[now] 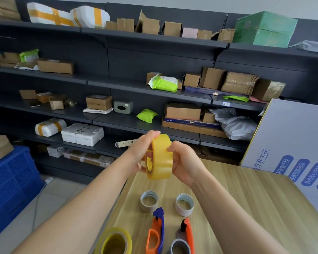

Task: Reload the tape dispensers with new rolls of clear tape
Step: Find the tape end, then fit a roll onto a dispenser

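A light wooden table (246,198) lies under both hands. Below the left hand (136,154) stands an empty grey tape core (149,201), and below the right hand (184,162) a whiter tape core (184,204). Nearer the person lie an orange-and-blue tape dispenser (155,233) and an orange tape dispenser (186,235) with a grey core. Under the left forearm, a yellowish tape roll (116,241) sits at the table's edge.

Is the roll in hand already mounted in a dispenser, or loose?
Loose. The left hand and right hand grip the tape roll above the table; the blue-orange dispenser and grey-orange dispenser lie on it, apart.
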{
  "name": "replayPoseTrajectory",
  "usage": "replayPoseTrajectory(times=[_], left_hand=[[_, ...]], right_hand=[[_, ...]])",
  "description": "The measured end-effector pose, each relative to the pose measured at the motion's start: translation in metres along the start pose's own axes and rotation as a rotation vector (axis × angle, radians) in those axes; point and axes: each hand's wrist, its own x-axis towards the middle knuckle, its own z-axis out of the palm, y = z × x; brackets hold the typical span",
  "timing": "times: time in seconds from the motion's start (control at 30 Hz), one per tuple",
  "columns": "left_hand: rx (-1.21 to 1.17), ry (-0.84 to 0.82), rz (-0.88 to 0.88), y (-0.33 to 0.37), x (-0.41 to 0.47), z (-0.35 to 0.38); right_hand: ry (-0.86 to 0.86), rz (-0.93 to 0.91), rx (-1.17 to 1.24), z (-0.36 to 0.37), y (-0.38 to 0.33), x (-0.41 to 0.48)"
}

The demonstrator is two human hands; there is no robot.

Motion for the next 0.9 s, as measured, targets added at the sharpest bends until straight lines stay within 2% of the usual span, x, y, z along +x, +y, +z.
replayPoseTrajectory(times=[0.1,0.43,0.63,0.73,0.9], left_hand=[[-0.105,0.01,-0.134,-0.002,0.002,0.0],[-0.12,-0.025,-0.222,-0.008,0.006,-0.004],[-0.113,-0.095,-0.229,-0.009,0.0,-0.008],[-0.038,-0.111,-0.15,-0.01,-0.003,-0.007],[0.006,-0.09,0.16,-0.009,-0.016,0.002]], right_hand=[[-0.002,-0.049,-0.089,0.0,-0.001,-0.002],[-0.134,-0.08,-0.077,-0.004,0.002,-0.011],[-0.136,-0.077,-0.07,-0.003,0.002,-0.013],[-0.115,-0.08,-0.048,-0.004,0.002,-0.012],[-0.082,-0.057,0.084,-0.005,0.004,-0.011]])
